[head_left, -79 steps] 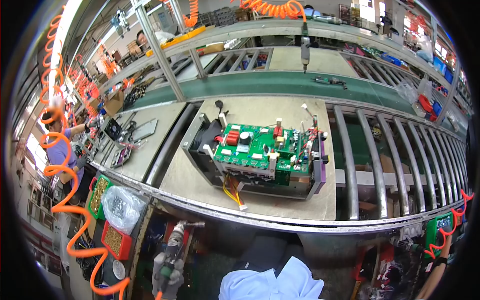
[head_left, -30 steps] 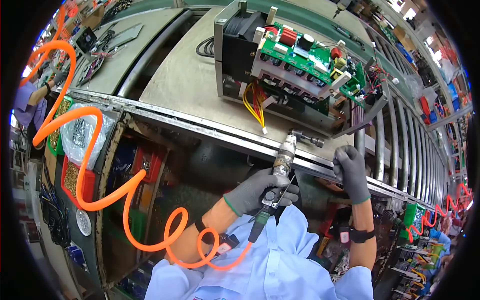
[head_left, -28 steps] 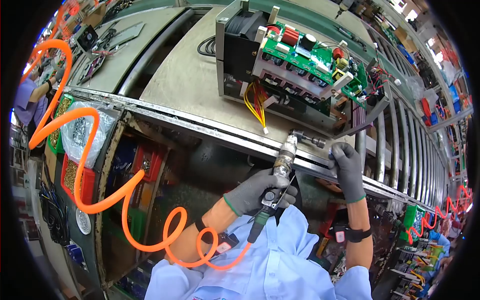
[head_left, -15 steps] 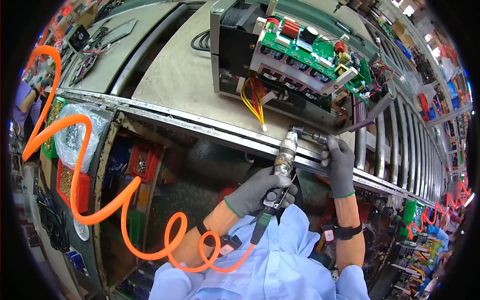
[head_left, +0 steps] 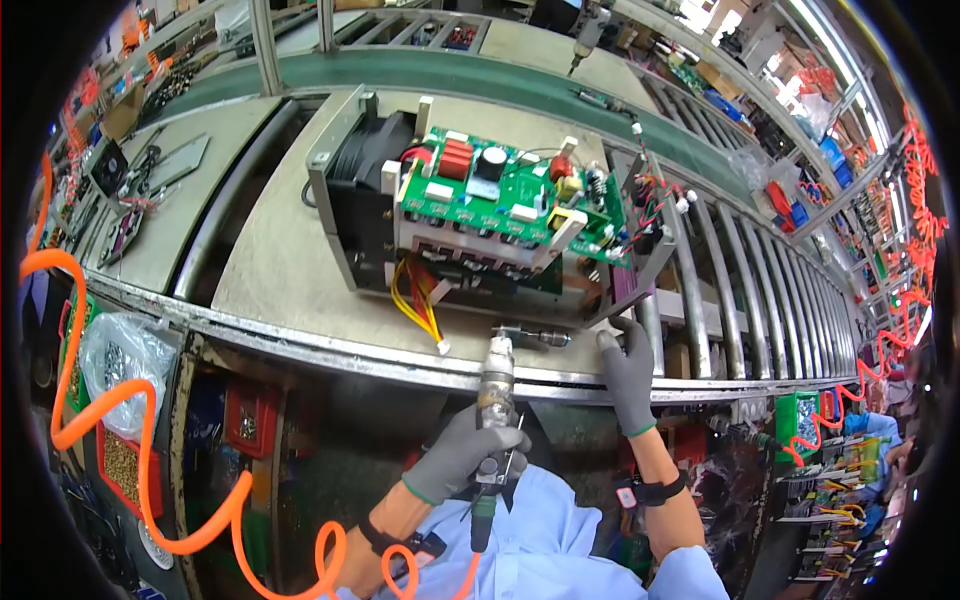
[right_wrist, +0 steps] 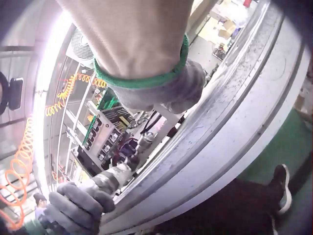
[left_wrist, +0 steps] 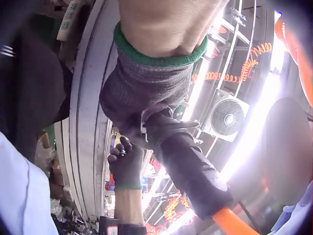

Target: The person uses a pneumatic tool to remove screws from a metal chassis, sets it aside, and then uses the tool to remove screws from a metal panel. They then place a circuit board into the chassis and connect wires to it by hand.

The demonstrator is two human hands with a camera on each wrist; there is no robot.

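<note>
My gloved left hand (head_left: 455, 462) grips a pneumatic angle screwdriver (head_left: 495, 400), its head lying over the bench's front edge and its bit pointing right. My gloved right hand (head_left: 630, 380) is just right of the bit, fingertips near the lower corner of an open metal chassis (head_left: 360, 215). In the left wrist view the curled right fingers pinch a small shiny metal piece (left_wrist: 122, 153), too small to identify. The chassis carries a green circuit board (head_left: 500, 200), a black fan at its left and a purple end plate at its right. Yellow and red wires (head_left: 415, 300) hang from its front.
An orange coiled air hose (head_left: 140, 390) loops at left from the screwdriver. A red bin (head_left: 130, 470) of brass screws and a plastic bag (head_left: 120, 365) of parts stand left. Metal rollers (head_left: 740, 290) run right of the board under the chassis; a green conveyor (head_left: 430, 70) lies behind.
The screwdriver came up from the lower left to the bench edge, and the right hand came in from the far right. Lately the right fingertips moved from the bit to its right; the head view shifted.
</note>
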